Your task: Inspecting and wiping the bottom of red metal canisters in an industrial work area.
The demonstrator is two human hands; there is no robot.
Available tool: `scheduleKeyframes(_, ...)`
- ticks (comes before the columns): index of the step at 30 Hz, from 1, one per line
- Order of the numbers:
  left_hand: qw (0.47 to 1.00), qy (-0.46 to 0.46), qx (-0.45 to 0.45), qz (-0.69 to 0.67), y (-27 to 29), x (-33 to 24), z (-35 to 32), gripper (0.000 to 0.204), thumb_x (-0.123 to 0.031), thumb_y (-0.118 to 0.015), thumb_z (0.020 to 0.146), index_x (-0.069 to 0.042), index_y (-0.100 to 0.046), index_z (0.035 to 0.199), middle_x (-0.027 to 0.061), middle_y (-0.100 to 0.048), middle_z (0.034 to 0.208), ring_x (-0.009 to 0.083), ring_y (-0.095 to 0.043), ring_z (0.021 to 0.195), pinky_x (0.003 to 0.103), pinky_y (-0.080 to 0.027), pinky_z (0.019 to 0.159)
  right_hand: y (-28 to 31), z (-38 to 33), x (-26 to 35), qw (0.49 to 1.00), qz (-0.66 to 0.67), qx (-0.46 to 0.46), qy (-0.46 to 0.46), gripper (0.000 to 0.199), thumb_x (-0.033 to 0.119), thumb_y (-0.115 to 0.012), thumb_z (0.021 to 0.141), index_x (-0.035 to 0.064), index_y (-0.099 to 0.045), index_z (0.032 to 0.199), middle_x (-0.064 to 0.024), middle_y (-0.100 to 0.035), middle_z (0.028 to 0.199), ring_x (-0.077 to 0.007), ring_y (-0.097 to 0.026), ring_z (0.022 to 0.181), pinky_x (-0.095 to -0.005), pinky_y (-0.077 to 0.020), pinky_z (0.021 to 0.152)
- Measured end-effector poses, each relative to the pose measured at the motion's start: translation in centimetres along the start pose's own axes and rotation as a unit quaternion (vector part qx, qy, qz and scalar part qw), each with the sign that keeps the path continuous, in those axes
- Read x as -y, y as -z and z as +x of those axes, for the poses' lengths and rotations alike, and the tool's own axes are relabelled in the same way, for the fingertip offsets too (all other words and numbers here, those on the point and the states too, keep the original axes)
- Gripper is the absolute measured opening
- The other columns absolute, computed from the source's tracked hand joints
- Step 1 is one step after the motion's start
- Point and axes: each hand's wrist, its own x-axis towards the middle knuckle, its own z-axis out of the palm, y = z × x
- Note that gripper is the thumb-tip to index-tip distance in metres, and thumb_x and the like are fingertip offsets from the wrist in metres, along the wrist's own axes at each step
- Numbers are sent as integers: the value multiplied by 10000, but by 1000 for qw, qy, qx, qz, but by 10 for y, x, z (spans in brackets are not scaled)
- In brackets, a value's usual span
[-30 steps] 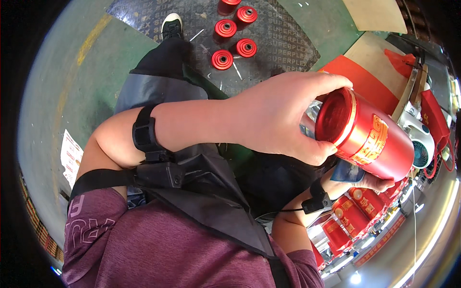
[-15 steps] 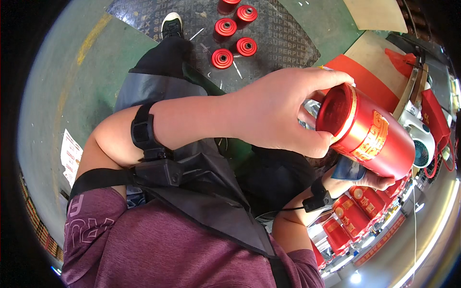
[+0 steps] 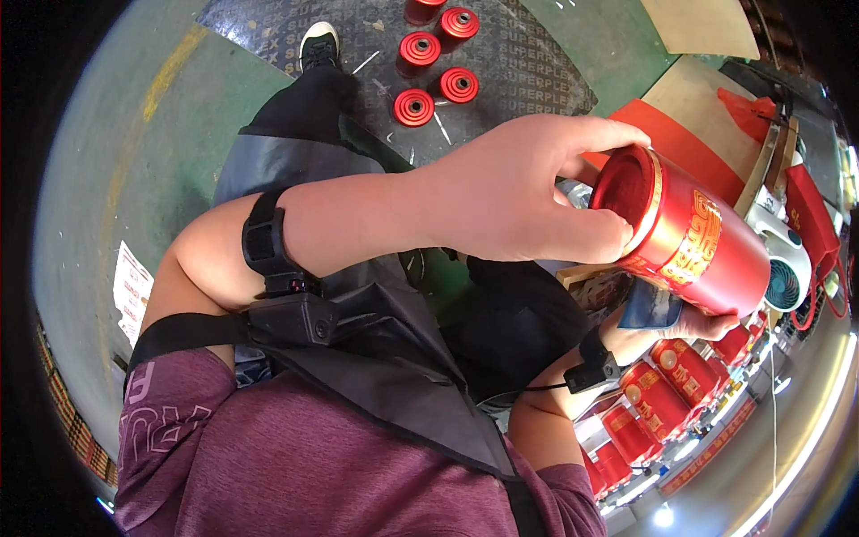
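The left hand (image 3: 510,192) reaches across the body and grips the open end of a red can (image 3: 689,237) with gold ornament. Its fingers (image 3: 595,134) curl over the top of the rim, and the thumb (image 3: 591,237) presses on the rim from below, so the fingers are clamped on the can's mouth. The can lies tilted, its open end facing the person and its far end pointing right and down. Its inside is red too.

The right hand (image 3: 693,322) sits under the can's far end and holds it from below; only a few of its fingers show past the can, closed against the can wall. A dark blue flat thing (image 3: 649,306) shows just beneath the can, near this hand; what it is I cannot tell. A black band (image 3: 591,369) circles the right wrist, and a black strap (image 3: 264,246) circles the left forearm.

Below the right hand stand more red cans with gold tops (image 3: 667,380), packed close in rows. On the dark floor mat (image 3: 528,63) ahead lie 4 red round caps (image 3: 414,107), near a shoe (image 3: 318,45). A white fan (image 3: 783,268) sits just right of the held can. A paper sheet (image 3: 132,291) lies on the green floor at the left.
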Motion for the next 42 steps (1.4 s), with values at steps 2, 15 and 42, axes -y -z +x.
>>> scheduleKeyframes(2, 999, -36, -14, 6, 1, 10, 3, 678, -85, -669, 943, 28, -368, 1540, 164, -603, 1371, 204, -605, 1234, 377, -522, 1027, -6, -6, 0, 1000, -7, 0, 1, 882, 681, -691, 787, 117, -527, 1445, -142, -573, 1406, -345, -590, 1271, -567, -492, 1081)
scheduleKeyframes(15, 997, 6, -27, -76, 2, 8, 5, 574, -78, -556, 969, 77, -411, 1503, 173, -651, 1308, 197, -671, 1137, 358, -559, 983, -17, -6, -1, 999, 6, -34, -32, 781, 612, -711, 837, 123, -559, 1427, -139, -582, 1404, -348, -566, 1303, -563, -492, 1084)
scheduleKeyframes(42, 995, 29, -48, -80, 3, 14, 7, 571, -216, -662, 964, 54, -504, 1443, 161, -666, 1276, 232, -657, 1175, 389, -577, 979, -32, -35, 7, 989, -141, 6, 42, 864, 728, -550, 942, 109, -416, 1531, -138, -484, 1502, -280, -519, 1357, -455, -441, 1142)
